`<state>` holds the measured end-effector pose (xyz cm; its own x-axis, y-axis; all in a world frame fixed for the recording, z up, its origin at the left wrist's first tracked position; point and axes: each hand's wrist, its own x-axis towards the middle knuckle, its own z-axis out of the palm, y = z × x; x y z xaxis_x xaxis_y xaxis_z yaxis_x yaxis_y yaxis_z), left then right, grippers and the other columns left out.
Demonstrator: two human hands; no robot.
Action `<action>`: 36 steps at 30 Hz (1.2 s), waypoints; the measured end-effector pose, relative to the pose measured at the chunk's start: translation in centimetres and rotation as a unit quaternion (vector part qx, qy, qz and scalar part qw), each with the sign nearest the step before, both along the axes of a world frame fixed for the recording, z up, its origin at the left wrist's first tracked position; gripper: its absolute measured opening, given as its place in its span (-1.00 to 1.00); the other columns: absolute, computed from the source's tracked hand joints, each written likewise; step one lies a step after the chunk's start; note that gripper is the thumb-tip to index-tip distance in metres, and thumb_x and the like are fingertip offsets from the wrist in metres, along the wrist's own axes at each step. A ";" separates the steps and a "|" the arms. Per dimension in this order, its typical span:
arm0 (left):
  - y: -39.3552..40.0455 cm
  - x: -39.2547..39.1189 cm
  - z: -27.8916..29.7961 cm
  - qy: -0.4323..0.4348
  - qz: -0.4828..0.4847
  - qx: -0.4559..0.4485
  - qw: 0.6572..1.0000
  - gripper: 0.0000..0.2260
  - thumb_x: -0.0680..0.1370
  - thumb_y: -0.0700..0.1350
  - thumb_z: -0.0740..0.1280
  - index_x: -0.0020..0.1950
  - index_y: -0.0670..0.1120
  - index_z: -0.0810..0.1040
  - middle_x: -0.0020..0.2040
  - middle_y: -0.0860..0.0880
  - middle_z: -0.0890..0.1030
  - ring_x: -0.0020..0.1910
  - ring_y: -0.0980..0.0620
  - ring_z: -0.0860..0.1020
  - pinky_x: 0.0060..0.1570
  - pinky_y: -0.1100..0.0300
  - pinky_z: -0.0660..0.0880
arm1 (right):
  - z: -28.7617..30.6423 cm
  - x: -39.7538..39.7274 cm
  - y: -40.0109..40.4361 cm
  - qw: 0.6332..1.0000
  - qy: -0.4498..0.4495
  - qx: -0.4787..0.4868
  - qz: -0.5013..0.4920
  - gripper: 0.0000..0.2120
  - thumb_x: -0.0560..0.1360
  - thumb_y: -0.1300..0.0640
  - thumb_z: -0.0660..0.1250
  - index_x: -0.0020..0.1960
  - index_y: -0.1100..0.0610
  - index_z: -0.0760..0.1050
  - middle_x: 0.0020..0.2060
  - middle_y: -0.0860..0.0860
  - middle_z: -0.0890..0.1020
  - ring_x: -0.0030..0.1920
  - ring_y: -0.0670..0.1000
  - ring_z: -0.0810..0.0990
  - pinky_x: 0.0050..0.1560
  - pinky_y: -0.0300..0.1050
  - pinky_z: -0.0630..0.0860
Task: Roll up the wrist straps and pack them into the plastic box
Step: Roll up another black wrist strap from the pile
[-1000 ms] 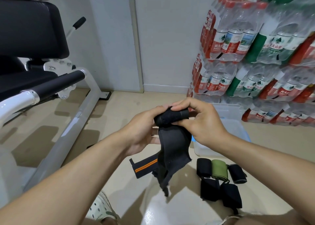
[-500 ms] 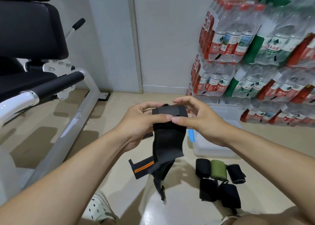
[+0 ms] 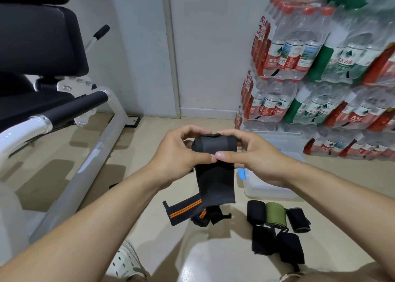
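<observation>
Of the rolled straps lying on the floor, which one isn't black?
The green rolled strap, in the far row between two black rolls. The two rolls in the near row are black as well.

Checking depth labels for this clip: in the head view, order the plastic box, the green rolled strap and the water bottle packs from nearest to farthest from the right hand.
1. Plastic box: on the floor right under and behind the right hand.
2. Green rolled strap: on the floor, lower, towards the person.
3. Water bottle packs: stacked against the wall, up and to the right.
</observation>
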<state>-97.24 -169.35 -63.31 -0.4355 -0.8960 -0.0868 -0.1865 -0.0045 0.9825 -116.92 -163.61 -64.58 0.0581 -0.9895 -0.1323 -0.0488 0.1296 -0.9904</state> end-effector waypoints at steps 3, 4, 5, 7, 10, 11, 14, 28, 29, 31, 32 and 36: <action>-0.1 0.1 -0.2 0.001 -0.007 -0.032 0.999 -0.55 0.30 -0.35 0.65 0.06 0.01 0.65 0.02 -0.06 0.72 0.02 -0.07 0.70 -0.01 -0.08 0.68 | -0.3 0.4 0.0 0.999 0.008 -0.045 -0.027 -0.58 0.45 0.33 0.52 0.26 0.06 0.58 0.12 0.04 0.69 0.11 0.10 0.71 0.12 -0.04 0.66; -0.2 0.2 -0.2 0.004 -0.010 -0.039 0.999 -0.55 0.31 -0.35 0.64 0.08 0.01 0.65 0.04 -0.04 0.71 0.05 -0.04 0.69 -0.02 0.02 0.69 | -0.3 0.4 -0.1 0.998 0.007 -0.059 -0.031 -0.58 0.45 0.34 0.52 0.25 0.07 0.58 0.11 0.05 0.69 0.10 0.08 0.72 0.10 -0.07 0.65; -0.2 0.2 -0.2 0.004 -0.016 -0.037 0.999 -0.54 0.32 -0.36 0.63 0.10 0.00 0.64 0.06 -0.03 0.71 0.06 -0.02 0.69 -0.02 0.08 0.68 | -0.3 0.5 -0.1 0.997 0.005 -0.072 -0.032 -0.58 0.45 0.35 0.52 0.24 0.07 0.58 0.10 0.04 0.69 0.08 0.06 0.72 0.08 -0.10 0.64; -0.2 0.5 -0.1 0.014 -0.042 0.004 0.999 -0.54 0.37 -0.38 0.59 0.17 -0.01 0.62 0.11 -0.02 0.70 0.06 -0.02 0.70 0.02 0.06 0.67 | -0.2 0.4 -0.1 0.995 0.007 -0.098 -0.033 -0.60 0.44 0.37 0.52 0.19 0.04 0.59 0.06 0.02 0.69 0.06 0.02 0.71 0.06 -0.14 0.62; -0.4 0.7 0.1 0.064 -0.065 0.089 0.992 -0.60 0.42 -0.24 0.58 0.22 -0.06 0.63 0.14 -0.05 0.71 0.07 -0.10 0.71 0.09 -0.07 0.63 | 0.1 0.6 -0.1 0.991 0.015 -0.124 -0.040 -0.59 0.42 0.40 0.52 0.10 -0.04 0.62 0.00 -0.06 0.70 0.04 -0.02 0.70 0.08 -0.10 0.62; -0.4 0.7 0.3 0.077 -0.065 0.106 0.989 -0.63 0.42 -0.13 0.59 0.20 -0.07 0.63 0.13 -0.07 0.71 0.07 -0.11 0.70 0.11 -0.07 0.62 | 0.1 0.7 -0.1 0.990 0.020 -0.131 -0.045 -0.58 0.41 0.41 0.53 0.06 -0.07 0.63 -0.03 -0.08 0.70 0.04 -0.03 0.69 0.12 -0.06 0.63; 0.0 0.6 0.7 0.050 -0.076 0.127 0.988 -0.64 0.47 0.12 0.48 0.18 -0.03 0.66 0.03 -0.03 0.72 -0.02 0.00 0.68 0.09 0.02 0.61 | 0.0 1.0 -0.2 0.985 0.041 -0.155 -0.068 -0.53 0.37 0.41 0.57 -0.04 -0.16 0.65 -0.03 -0.09 0.70 0.08 0.02 0.68 0.20 0.05 0.62; 0.1 0.3 0.7 0.058 -0.046 0.150 0.986 -0.64 0.43 -0.14 0.52 0.22 -0.11 0.64 0.16 -0.17 0.70 0.05 -0.11 0.70 0.22 -0.15 0.56 | 0.7 0.1 -0.1 0.989 0.056 -0.133 -0.040 -0.57 0.30 0.29 0.63 0.09 -0.03 0.67 0.16 -0.07 0.70 0.23 0.01 0.65 0.22 -0.09 0.59; 0.1 0.3 0.7 0.055 -0.041 0.141 0.988 -0.61 0.37 -0.14 0.54 0.20 -0.08 0.65 0.15 -0.16 0.70 0.07 -0.16 0.70 0.27 -0.21 0.52 | 0.9 0.0 0.0 0.991 0.049 -0.119 -0.037 -0.55 0.29 0.19 0.63 0.14 -0.03 0.66 0.16 -0.06 0.70 0.21 -0.01 0.66 0.19 -0.11 0.61; 0.1 0.3 0.7 0.055 -0.030 0.128 0.990 -0.57 0.34 -0.22 0.55 0.20 -0.07 0.63 0.06 -0.12 0.73 0.09 -0.20 0.70 0.30 -0.28 0.49 | 1.0 0.0 0.2 0.994 0.028 -0.097 -0.040 -0.49 0.29 0.10 0.57 0.23 0.00 0.61 0.14 -0.09 0.69 0.13 -0.11 0.68 0.09 -0.20 0.61; 0.1 0.2 0.7 0.061 -0.026 0.123 0.990 -0.56 0.36 -0.30 0.55 0.21 -0.08 0.62 0.03 -0.11 0.73 0.06 -0.17 0.71 0.29 -0.26 0.52 | 1.0 0.1 0.2 0.995 0.018 -0.086 -0.041 -0.47 0.31 0.09 0.54 0.28 0.01 0.59 0.16 -0.09 0.68 0.10 -0.14 0.68 0.06 -0.23 0.61; 0.1 0.2 0.6 0.070 -0.020 0.107 0.992 -0.56 0.44 -0.46 0.46 0.22 -0.09 0.59 0.00 -0.11 0.72 0.03 -0.13 0.69 0.15 -0.12 0.62 | 0.8 0.6 0.3 0.999 0.006 -0.016 -0.028 -0.25 0.36 0.02 0.49 0.52 0.00 0.37 0.28 -0.06 0.63 0.24 -0.09 0.65 0.24 -0.08 0.61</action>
<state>-97.03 -169.23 -62.74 -0.4923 -0.8449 -0.2093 -0.0526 -0.2111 0.9760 -116.36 -163.34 -63.75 0.0012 -0.9950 -0.1001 -0.0541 0.0999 -0.9935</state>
